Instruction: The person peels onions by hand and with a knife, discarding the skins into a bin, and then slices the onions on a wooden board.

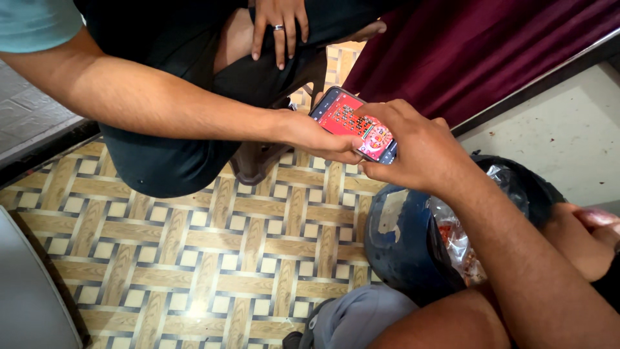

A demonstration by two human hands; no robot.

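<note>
- My right hand (416, 152) has its grip closed on a phone (355, 124), held above the patterned floor (194, 258); its screen shows red.
- My left hand is out of view.
- Another person's hand (316, 137), reaching from the left, touches the phone's near edge. Their other hand (279, 26), wearing a ring, rests on their knee.
- A dark blue round container (403, 239) sits just beside my right forearm, holding a clear plastic bag (455, 242) with reddish contents.
- A maroon cloth (478, 52) hangs at upper right.
</note>
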